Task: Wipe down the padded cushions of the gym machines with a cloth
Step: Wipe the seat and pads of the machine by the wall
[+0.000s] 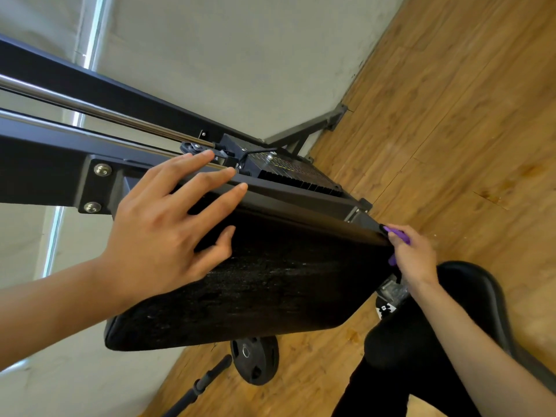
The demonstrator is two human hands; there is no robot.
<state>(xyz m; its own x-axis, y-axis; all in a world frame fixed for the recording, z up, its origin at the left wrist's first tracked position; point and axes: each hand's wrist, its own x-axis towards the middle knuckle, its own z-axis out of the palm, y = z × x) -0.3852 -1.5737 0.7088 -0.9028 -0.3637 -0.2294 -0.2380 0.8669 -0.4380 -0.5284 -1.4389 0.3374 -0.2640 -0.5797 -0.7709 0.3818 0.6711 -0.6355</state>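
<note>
While the left hand [159, 233] lay spread flat on the black padded cushion [285, 281], fingers straight and reaching over its far edge toward the machine frame [45, 158], the right hand [416, 257] was at the cushion's right end. Its fingers were curled round a purple cloth [398, 234] bunched small in the grip. The cloth touched only the corner of the pad, just beside the frame bracket, and most of it was hidden inside the fist. The broad face of the cushion between the two hands showed pale streaks and a dull, mottled sheen. Whether that was dust, damp or wear could not be told.

The step in hand looked like wiping this pad's right edge and corner. To do it well, the cloth probably needed opening out so that more of it met the upholstery. It could then be drawn in long overlapping strokes from the right end toward the left, following the rolled edges as well as the face. The flat left hand seemed well placed to steady the pad, but it covered a patch that would want wiping once it lifted. A second black seat pad [481, 284] sat near right, under the right forearm. A weight plate [255, 359] lay on the wooden floor [451, 115] below the cushion.
</note>
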